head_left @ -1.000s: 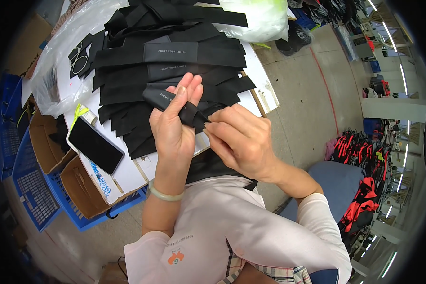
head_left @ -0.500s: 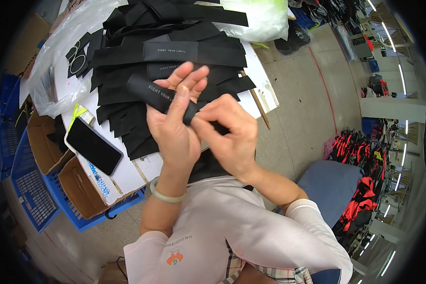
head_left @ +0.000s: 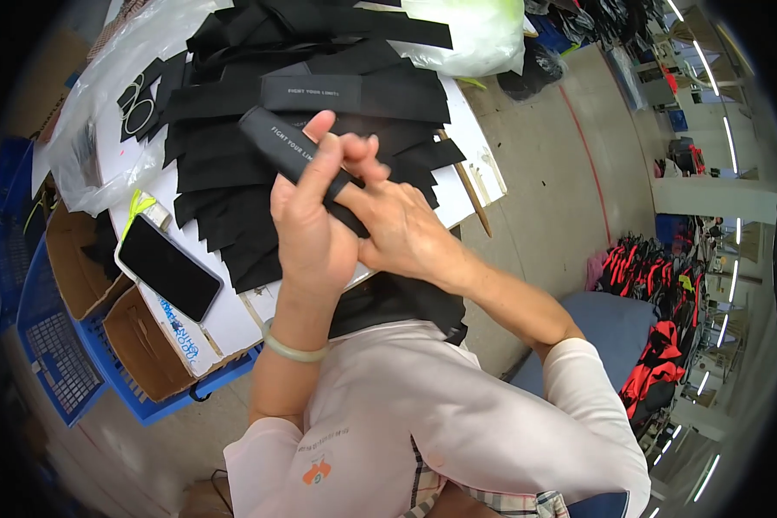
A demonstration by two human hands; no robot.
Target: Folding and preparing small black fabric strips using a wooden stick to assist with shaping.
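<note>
I have the left hand (head_left: 311, 217) clasping a black band (head_left: 274, 141) between thumb and fingers, pale lettering along its face. The right hand (head_left: 406, 229) meets its near end; pinching, I cannot tell. Beyond the fingertips lie black strips (head_left: 216, 102), one similarly lettered.

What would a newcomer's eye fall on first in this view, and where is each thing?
Probably the hands at the centre: the left hand grips a black band with pale lettering, and the right hand meets its lower end. Behind them, overlapping black strips spread across the white table, with a phone near its left corner. Bright red-and-black cloth stands out at the right.
</note>
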